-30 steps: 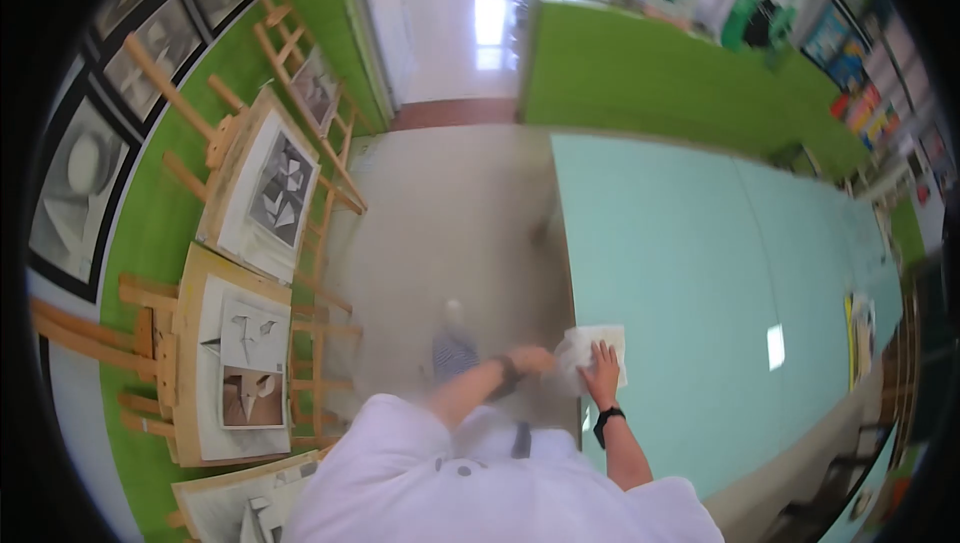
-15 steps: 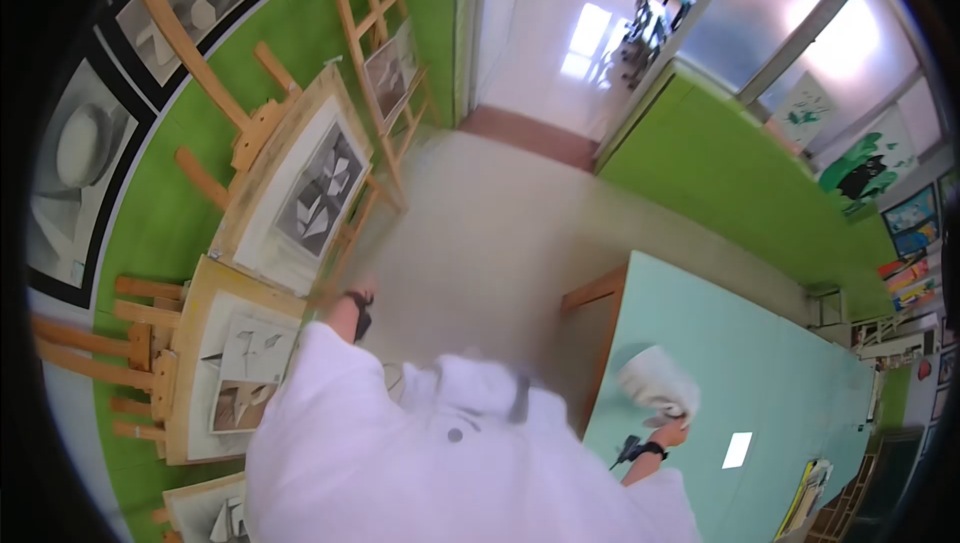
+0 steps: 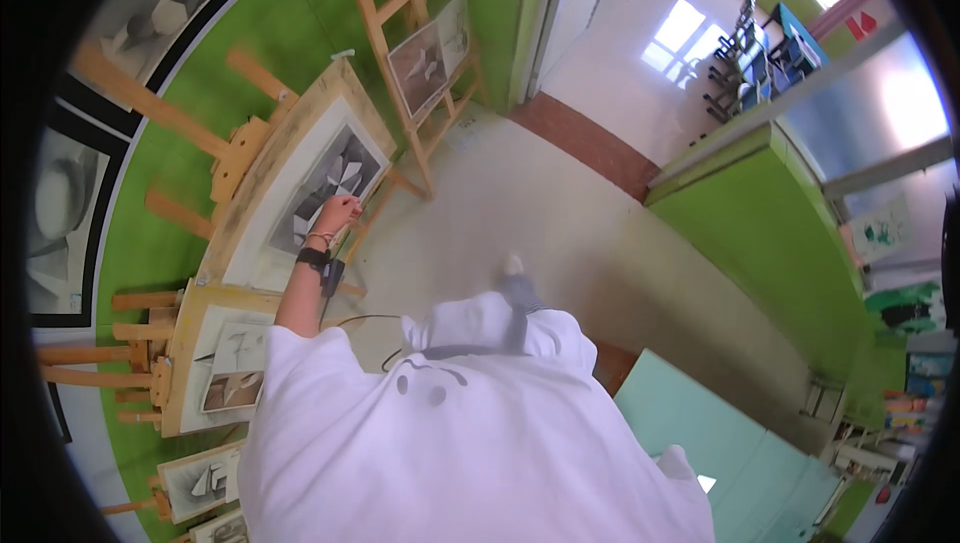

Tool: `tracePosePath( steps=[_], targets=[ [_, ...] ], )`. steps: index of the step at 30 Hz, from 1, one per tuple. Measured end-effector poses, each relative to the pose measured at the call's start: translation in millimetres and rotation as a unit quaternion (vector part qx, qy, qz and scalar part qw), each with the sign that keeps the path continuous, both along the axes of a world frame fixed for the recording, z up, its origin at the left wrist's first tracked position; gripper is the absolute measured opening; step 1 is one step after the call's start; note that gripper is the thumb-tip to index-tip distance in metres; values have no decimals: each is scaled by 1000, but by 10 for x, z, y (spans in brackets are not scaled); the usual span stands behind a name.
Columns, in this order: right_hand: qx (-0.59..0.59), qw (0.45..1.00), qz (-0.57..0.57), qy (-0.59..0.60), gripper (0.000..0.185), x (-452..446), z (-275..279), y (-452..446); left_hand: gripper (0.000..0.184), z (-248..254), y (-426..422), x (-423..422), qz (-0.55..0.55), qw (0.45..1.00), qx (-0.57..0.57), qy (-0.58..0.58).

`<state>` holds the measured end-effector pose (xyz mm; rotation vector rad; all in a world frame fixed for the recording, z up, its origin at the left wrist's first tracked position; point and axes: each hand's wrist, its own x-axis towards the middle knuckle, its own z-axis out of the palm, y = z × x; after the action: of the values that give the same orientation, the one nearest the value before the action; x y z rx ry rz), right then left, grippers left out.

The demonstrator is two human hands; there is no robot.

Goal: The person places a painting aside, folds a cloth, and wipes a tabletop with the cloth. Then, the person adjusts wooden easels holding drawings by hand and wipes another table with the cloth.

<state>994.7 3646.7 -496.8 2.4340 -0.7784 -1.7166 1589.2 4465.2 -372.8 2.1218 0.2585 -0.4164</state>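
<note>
My left hand (image 3: pixel 338 215) is raised in front of a framed-off drawing board (image 3: pixel 253 158) on an easel, overlapping the grey drawing of geometric solids (image 3: pixel 350 165). Whether it touches the paper I cannot tell. Its fingers are curled together, and anything inside them is hidden. On that wrist are a dark band (image 3: pixel 313 259) and a small black device (image 3: pixel 333 277). My right hand is out of sight, somewhere beyond the white shirt (image 3: pixel 480 443); the white cloth it held earlier is not visible either.
Wooden easels (image 3: pixel 365 3) with drawings line the green wall at left. A pale green table (image 3: pixel 700 423) stands at lower right. Ahead, a doorway with a reddish-brown threshold (image 3: pixel 585 143) opens onto a room with chairs (image 3: pixel 740 68). A green partition (image 3: pixel 750 213) runs along the right.
My view has moved forward and turned right; the doorway looks nearer. My left hand has come up in front of the drawing. My right hand and the white cloth have left view.
</note>
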Motion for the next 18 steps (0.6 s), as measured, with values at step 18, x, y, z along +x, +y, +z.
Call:
tracePosePath(
  steps=[18],
  targets=[
    [451, 676, 159, -561, 28, 10585, 2098, 1884, 36, 1878, -590, 2861, 267, 872, -105, -397]
  ],
)
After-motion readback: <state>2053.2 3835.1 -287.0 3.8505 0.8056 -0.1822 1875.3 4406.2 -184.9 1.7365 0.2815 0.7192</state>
